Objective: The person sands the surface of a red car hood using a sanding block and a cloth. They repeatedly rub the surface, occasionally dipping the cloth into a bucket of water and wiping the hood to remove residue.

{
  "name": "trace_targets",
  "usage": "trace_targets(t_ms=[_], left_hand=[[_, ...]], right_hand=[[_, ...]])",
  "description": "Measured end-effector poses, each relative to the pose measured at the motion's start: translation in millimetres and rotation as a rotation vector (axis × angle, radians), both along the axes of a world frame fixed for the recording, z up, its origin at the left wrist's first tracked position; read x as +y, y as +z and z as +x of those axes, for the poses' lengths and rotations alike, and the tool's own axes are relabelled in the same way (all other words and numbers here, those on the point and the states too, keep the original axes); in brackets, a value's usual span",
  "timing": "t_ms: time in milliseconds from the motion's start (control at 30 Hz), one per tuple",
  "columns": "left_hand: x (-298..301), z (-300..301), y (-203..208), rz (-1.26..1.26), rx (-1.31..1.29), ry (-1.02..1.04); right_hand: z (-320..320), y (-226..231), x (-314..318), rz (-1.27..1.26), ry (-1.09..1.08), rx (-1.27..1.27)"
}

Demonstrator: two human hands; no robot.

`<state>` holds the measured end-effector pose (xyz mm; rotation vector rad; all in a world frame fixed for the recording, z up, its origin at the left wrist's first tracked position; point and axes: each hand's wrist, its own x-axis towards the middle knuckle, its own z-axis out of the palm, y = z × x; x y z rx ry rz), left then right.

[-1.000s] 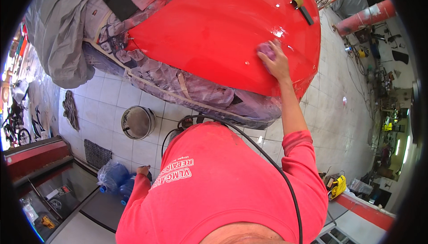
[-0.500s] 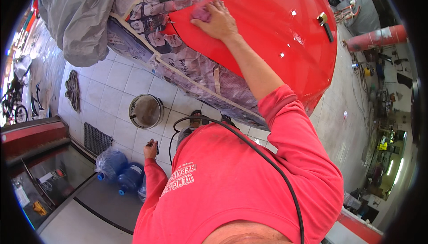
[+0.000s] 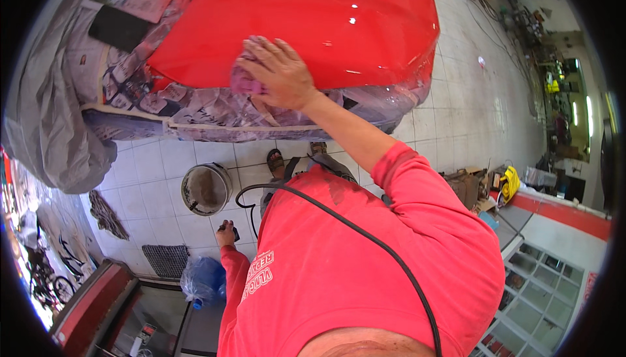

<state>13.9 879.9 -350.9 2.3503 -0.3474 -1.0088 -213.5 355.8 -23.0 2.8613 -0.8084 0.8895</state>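
My right hand (image 3: 283, 78) presses a pinkish-purple cloth (image 3: 244, 82) against the near edge of a shiny red car panel (image 3: 306, 24), its fingers laid over the cloth. Newspaper and clear plastic masking (image 3: 215, 109) cover the car's side just below that edge. Down at my left side, my left hand (image 3: 225, 234) is closed around something small and dark that I cannot make out. A bucket (image 3: 207, 189) with murky contents stands on the tiles near my left hand.
A grey cover (image 3: 55, 109) drapes the car's left part, near a dark flat pad (image 3: 119, 29). A black cable (image 3: 352, 217) crosses my front. On the floor lie a rag (image 3: 107, 215), a dark mat (image 3: 166, 261) and a blue water jug (image 3: 202, 280).
My right hand and the cloth have slid nearer along the red panel to its masked edge. The view has turned, so the car now lies straighter across it. My left hand stays low.
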Motion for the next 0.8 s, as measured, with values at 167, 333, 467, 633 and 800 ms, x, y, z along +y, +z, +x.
trace_targets(t_ms=[167,333,467,633,800], left_hand=[[-33.5,24.6,-0.1,0.04,-0.016,-0.045],[-64.7,22.7,32.6,0.114,-0.062,-0.07],[-100.1,11.8,61.6,0.064,-0.219,-0.1],[-178.5,-33.0,147.1,-0.22,-0.441,-0.084],[-266.3,-123.6,277.0,-0.498,-0.622,-0.023]], right_hand=[[-122.7,-5.8,-9.9,0.062,-0.2,-0.115],[-215.7,-15.1,-44.1,0.14,-0.303,-0.235],[-282.4,-27.4,-94.6,0.278,-0.355,-0.309],[-352.5,-34.1,-190.1,0.406,-0.482,-0.205],[-331.4,5.6,-209.2,0.229,-0.661,0.12]])
